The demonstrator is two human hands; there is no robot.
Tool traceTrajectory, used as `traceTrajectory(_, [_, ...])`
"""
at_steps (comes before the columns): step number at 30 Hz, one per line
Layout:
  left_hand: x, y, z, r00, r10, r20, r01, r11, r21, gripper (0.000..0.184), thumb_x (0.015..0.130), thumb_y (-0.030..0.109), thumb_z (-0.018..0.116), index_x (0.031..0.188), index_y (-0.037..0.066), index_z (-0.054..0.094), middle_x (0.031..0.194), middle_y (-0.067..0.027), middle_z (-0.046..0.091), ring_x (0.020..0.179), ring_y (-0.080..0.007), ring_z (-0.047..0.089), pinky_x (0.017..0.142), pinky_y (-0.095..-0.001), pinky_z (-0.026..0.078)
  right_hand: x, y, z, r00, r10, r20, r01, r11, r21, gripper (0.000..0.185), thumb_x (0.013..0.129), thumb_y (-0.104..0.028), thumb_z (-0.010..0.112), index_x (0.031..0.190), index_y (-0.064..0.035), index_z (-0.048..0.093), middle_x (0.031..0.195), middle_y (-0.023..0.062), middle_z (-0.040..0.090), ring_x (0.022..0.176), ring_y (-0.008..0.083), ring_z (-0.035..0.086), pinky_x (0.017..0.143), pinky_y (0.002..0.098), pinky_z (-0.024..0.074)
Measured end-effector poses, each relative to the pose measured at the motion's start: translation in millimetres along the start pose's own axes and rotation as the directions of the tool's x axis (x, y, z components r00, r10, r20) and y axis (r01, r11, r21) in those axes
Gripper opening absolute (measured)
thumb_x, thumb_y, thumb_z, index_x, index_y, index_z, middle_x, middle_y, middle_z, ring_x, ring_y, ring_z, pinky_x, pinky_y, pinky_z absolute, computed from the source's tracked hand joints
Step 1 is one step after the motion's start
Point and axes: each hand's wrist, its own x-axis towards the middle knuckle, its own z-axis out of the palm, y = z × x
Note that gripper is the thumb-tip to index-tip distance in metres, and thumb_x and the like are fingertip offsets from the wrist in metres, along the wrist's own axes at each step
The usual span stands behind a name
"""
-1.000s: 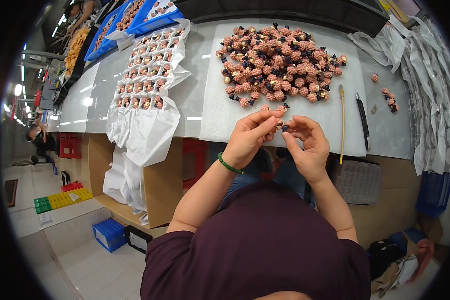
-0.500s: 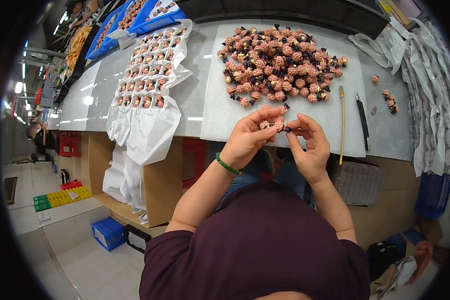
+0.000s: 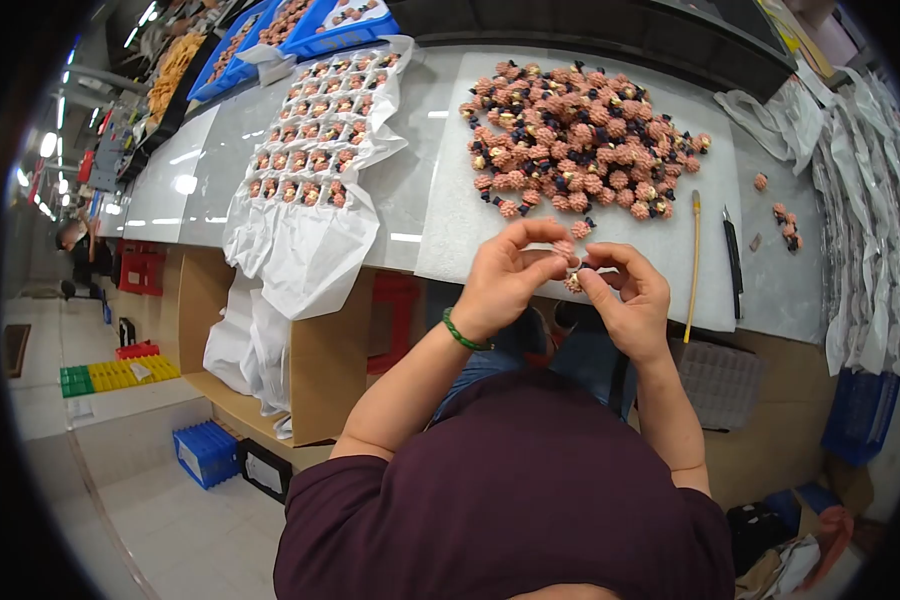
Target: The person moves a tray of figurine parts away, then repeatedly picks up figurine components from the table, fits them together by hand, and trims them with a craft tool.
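Between my hands, in front of the pile, is a small pink bobbly figurine (image 3: 573,284) with a cream-coloured part showing. My left hand (image 3: 512,278), with a green bracelet on its wrist, pinches pink bobbly material (image 3: 564,249) between thumb and fingers. My right hand (image 3: 630,300) has its thumb and forefinger closed on the figurine's right side. The fingers hide much of what is held, so I cannot tell whether it is one piece or two. Just beyond my fingertips lies a loose figurine (image 3: 582,229). The big pile of pink, dark blue and cream figurines (image 3: 580,135) sits on a white foam sheet (image 3: 450,215).
To the left, a white compartment tray (image 3: 305,245) holds rows of figurines. A yellow-handled stick (image 3: 693,265) and a black pen-like tool (image 3: 733,250) lie at right. Blue bins (image 3: 340,38) and a black tray (image 3: 590,25) stand behind; plastic-wrapped sheets (image 3: 865,220) hang far right.
My hands have come closer together, and the held figurine is turned so its cream part faces up near the right thumb. The whole view has shifted slightly.
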Motion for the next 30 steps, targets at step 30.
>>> traceTrajectory(30, [-91,150,-320,0.522,0.680,-0.515,0.501,0.244,0.830,0.028,0.066,0.008,0.061,0.091,-0.002,0.056,0.083,-0.0111,0.060,0.075,-0.0185,0.058,0.069,-0.0271,0.046,11,11,33,0.985,0.171,-0.021,-0.168,0.982,0.091,0.015,0.080,-0.006,0.053,0.094,0.0014,0.054,0.081,0.0058,0.056,0.070,0.0095,0.052,0.060,0.0198,0.0424])
